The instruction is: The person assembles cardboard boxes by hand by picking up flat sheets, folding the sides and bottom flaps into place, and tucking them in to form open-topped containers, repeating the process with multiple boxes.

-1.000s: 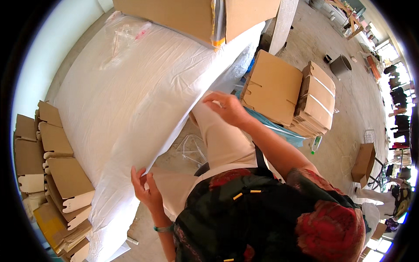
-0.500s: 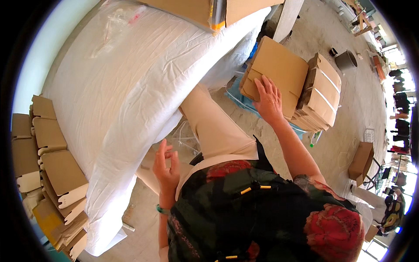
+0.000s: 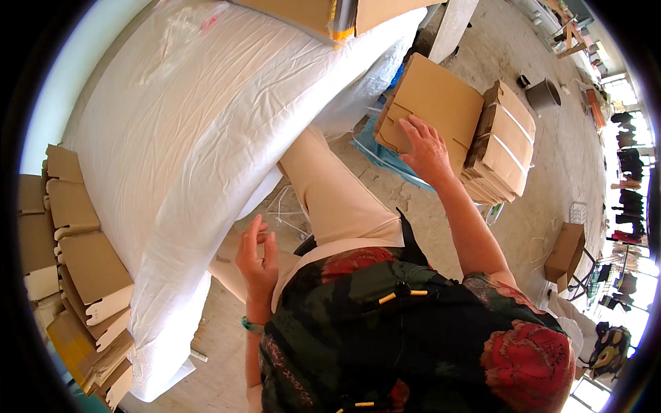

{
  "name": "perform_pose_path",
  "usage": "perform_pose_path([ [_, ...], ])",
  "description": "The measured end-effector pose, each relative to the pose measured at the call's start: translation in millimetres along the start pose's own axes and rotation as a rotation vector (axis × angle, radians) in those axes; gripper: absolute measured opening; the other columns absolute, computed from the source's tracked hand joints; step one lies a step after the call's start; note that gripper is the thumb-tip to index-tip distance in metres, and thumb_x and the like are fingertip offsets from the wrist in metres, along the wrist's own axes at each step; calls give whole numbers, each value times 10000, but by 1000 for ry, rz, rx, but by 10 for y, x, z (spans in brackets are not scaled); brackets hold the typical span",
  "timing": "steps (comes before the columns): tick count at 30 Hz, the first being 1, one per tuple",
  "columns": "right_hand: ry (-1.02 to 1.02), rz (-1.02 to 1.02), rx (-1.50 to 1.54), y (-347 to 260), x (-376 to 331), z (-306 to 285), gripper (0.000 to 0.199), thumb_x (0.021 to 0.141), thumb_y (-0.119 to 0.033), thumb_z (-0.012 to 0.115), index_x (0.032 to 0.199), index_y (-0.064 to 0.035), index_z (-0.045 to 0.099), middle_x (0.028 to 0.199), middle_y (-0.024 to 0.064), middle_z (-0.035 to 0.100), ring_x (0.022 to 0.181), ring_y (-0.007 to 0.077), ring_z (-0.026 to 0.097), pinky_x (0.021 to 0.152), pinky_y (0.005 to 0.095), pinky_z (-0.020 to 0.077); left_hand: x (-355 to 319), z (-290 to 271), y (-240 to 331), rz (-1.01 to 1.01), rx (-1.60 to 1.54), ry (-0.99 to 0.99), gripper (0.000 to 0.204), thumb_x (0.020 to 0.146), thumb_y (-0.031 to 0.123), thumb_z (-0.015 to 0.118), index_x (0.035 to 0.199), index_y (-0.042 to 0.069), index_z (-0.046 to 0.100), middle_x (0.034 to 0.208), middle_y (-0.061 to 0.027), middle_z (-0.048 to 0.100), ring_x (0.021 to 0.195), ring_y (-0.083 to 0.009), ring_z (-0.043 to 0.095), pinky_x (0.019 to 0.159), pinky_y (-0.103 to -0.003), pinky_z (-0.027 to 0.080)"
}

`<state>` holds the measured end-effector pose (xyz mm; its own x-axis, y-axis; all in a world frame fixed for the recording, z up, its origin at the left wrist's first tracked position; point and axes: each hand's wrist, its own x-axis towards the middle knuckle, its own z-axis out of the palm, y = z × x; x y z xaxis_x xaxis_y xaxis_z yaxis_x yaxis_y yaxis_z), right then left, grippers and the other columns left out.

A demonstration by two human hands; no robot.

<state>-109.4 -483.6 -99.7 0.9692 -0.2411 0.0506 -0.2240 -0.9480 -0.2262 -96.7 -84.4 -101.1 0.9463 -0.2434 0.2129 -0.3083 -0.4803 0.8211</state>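
My right hand [image 3: 428,150] reaches out over a stack of flattened cardboard boxes [image 3: 444,89], its fingers stretched and resting on or just above the top sheet, near the edge closest to me. Nothing is gripped in it. By my thigh, beside the white-covered table, my left hand [image 3: 259,260] is raised with its fingers loosely bent and apart, holding nothing. A second bundle of flattened boxes [image 3: 508,131], tied with white straps, lies against the right side of the stack. Blue plastic sheeting [image 3: 385,162] shows under the stack.
White sheeting covers the large table [image 3: 172,151] on my left. Folded open cardboard boxes [image 3: 96,268] line its left end, and a carton [image 3: 296,12] stands at its far edge. A dark bucket [image 3: 544,96] and a brown box [image 3: 564,253] stand on the floor to the right.
My right hand has shifted slightly right across the cardboard stack. The left hand stays raised in much the same pose. The whole view has moved a little.
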Motion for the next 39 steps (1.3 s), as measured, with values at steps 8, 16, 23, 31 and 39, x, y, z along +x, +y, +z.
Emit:
perform_pose_path([
  [8,-66,-18,18,-44,46,-125,722,788,-127,699,1450,-166,414,1484,107,427,1369,321,389,1129,450,333,-49,-44,-20,-20,2,20,352,895,36,638,1245,9,607,1008,-135,664,765,-197,643,720,-322,526],
  [16,10,-34,73,-42,60,-269,426,886,-112,566,1312,-116,544,1317,138,569,1222,345,526,1017,449,434,-76,-58,-48,-51,-39,25,318,894,18,628,1212,4,629,1033,-145,668,809,-202,666,731,-313,535],
  [23,328,-1,41,-109,184,-563,329,931,-102,531,1252,-137,592,1154,121,670,1058,335,632,905,441,505,-75,-77,-47,-26,-40,25,269,885,-25,627,1153,-11,645,1028,-152,667,835,-224,674,757,-310,549],
  [31,692,134,91,-248,270,-1196,323,981,-109,505,1290,-175,571,1145,137,675,1020,364,649,831,432,538,-70,-95,-26,-2,-20,16,221,885,-28,626,1103,-20,658,989,-147,665,823,-225,669,738,-304,545],
  [39,875,46,394,-720,67,-1719,264,989,-100,565,1239,-35,621,1062,84,699,957,98,621,834,266,502,-74,-70,-27,-76,-162,28,216,887,-9,629,1100,-11,669,977,-135,673,824,-207,669,735,-292,539],
])
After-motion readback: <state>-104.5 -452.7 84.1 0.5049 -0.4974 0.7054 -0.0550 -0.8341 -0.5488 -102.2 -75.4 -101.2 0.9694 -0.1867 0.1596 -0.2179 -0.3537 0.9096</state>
